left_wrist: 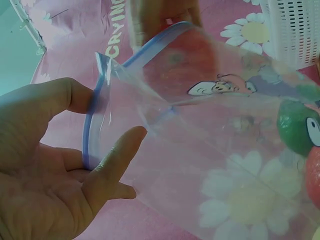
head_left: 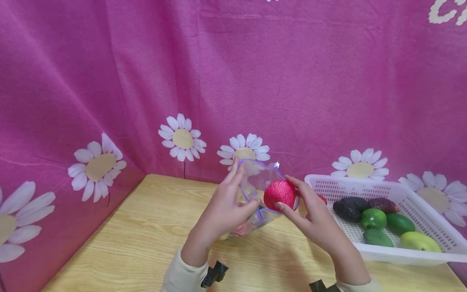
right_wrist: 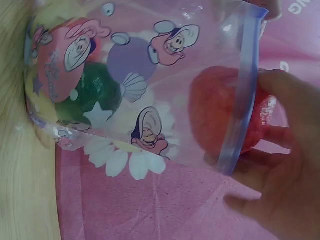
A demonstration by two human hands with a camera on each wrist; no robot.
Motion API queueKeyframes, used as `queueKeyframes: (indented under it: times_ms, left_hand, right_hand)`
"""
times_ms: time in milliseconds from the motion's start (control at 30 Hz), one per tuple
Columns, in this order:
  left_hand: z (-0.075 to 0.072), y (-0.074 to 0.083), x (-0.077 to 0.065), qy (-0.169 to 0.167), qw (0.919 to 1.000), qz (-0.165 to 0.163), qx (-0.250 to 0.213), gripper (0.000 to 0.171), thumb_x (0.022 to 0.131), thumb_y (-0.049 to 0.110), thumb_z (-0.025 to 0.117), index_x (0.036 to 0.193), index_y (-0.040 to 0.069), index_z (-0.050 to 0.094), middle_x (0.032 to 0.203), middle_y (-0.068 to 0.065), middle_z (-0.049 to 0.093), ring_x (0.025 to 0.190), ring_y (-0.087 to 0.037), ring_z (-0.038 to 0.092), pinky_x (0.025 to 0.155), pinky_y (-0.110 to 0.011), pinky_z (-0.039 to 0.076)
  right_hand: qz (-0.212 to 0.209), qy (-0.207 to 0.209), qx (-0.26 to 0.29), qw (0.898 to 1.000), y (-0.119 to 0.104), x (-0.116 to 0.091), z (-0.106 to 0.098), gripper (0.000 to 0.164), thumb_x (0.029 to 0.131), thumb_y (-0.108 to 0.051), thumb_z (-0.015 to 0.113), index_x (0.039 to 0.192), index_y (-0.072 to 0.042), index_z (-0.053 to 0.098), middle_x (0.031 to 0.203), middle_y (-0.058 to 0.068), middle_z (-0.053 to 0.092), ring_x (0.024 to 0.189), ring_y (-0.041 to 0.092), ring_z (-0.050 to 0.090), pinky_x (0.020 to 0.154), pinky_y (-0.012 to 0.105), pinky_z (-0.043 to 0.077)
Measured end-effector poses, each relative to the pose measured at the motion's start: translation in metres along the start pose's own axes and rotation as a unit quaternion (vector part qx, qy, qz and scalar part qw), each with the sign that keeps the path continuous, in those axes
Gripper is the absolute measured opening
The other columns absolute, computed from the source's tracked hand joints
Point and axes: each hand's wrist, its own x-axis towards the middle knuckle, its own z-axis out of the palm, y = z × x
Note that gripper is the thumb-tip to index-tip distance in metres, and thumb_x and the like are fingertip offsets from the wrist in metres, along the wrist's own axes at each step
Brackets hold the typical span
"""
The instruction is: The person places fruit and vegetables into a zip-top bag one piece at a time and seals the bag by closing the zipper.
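A clear printed zip bag (right_wrist: 160, 95) with a purple-blue zip edge is held above the table, its mouth spread apart. My left hand (head_left: 222, 209) grips the bag's rim on the left side, thumb on one side of the plastic in the left wrist view. A red round fruit (head_left: 279, 195) with a rough skin is held by my right hand (head_left: 315, 215), thumb and fingers around it. In the right wrist view, that fruit is partly inside the bag's mouth. Deeper in the bag lie a green fruit (right_wrist: 92, 92) and a reddish one (right_wrist: 65, 65), partly covered by the print.
At the right stands a white perforated basket (head_left: 365, 182) with several fruits: dark avocados (head_left: 346, 209), a green lime-like fruit (head_left: 373, 219) and a yellow-green mango-like fruit (head_left: 419, 242). A pink cloth (head_left: 292, 81) with daisies hangs behind the wooden table (head_left: 146, 235).
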Motion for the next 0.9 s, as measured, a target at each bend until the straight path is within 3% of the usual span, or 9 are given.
queueKeyframes:
  times_ms: [133, 167, 367, 567, 700, 900]
  left_hand:
    - [-0.0013, -0.0009, -0.0001, 0.000, 1.0000, -0.006, -0.004, 0.086, 0.088, 0.012, 0.072, 0.160, 0.005, 0.026, 0.169, 0.009, 0.000, 0.044, -0.004, 0.037, 0.052, -0.024, 0.052]
    - [-0.0014, -0.0012, -0.0001, 0.000, 1.0000, -0.006, -0.003, 0.087, 0.087, 0.013, 0.072, 0.160, 0.005, 0.026, 0.169, 0.009, 0.001, 0.044, -0.004, 0.037, 0.052, -0.024, 0.052]
    - [-0.0023, -0.0020, 0.0003, -0.002, 1.0000, -0.002, -0.006, 0.086, 0.088, 0.011, 0.071, 0.160, 0.005, 0.025, 0.169, 0.009, 0.002, 0.043, -0.005, 0.033, 0.053, -0.024, 0.052]
    - [-0.0040, -0.0028, -0.0003, -0.003, 0.9999, -0.001, -0.017, 0.085, 0.088, 0.008, 0.071, 0.160, 0.005, 0.026, 0.169, 0.010, 0.000, 0.043, -0.006, 0.032, 0.052, -0.024, 0.051]
    - [-0.0058, -0.0049, -0.0002, 0.003, 0.9998, -0.001, -0.020, 0.084, 0.089, 0.007, 0.071, 0.160, 0.006, 0.027, 0.169, 0.010, 0.001, 0.043, -0.006, 0.034, 0.050, -0.024, 0.050]
    - [-0.0074, -0.0068, 0.0007, 0.005, 0.9996, -0.001, -0.027, 0.084, 0.090, 0.008, 0.070, 0.161, 0.007, 0.025, 0.169, 0.010, 0.001, 0.044, -0.007, 0.033, 0.049, -0.022, 0.048]
  right_hand:
    - [0.014, -0.015, -0.045, 0.999, 0.0033, -0.0018, 0.0025, 0.063, 0.089, -0.017, 0.078, 0.144, -0.004, 0.051, 0.131, 0.009, 0.062, 0.113, 0.022, 0.063, 0.092, 0.048, 0.054]
    - [0.017, -0.015, -0.047, 0.999, 0.0037, -0.0019, 0.0027, 0.063, 0.090, -0.017, 0.078, 0.144, -0.004, 0.050, 0.129, 0.009, 0.062, 0.109, 0.021, 0.064, 0.090, 0.049, 0.055]
    - [0.057, -0.019, -0.031, 0.998, 0.0029, -0.0002, 0.0036, 0.063, 0.090, -0.021, 0.079, 0.143, -0.003, 0.050, 0.117, 0.012, 0.066, 0.094, 0.020, 0.068, 0.078, 0.037, 0.060]
    - [0.070, 0.004, -0.028, 0.997, 0.0020, 0.0007, 0.0073, 0.048, 0.092, -0.011, 0.075, 0.134, 0.002, 0.054, 0.111, 0.021, 0.073, 0.096, 0.033, 0.074, 0.079, 0.041, 0.061]
    - [0.064, 0.019, -0.055, 0.996, 0.0010, 0.0003, 0.0075, 0.030, 0.094, -0.009, 0.072, 0.120, 0.002, 0.062, 0.101, 0.016, 0.075, 0.090, 0.028, 0.075, 0.077, 0.039, 0.061]
    - [0.030, -0.011, -0.084, 0.996, -0.0011, -0.0010, 0.0063, 0.004, 0.097, -0.011, 0.068, 0.098, -0.008, 0.070, 0.091, -0.001, 0.073, 0.084, 0.013, 0.069, 0.074, 0.035, 0.060]
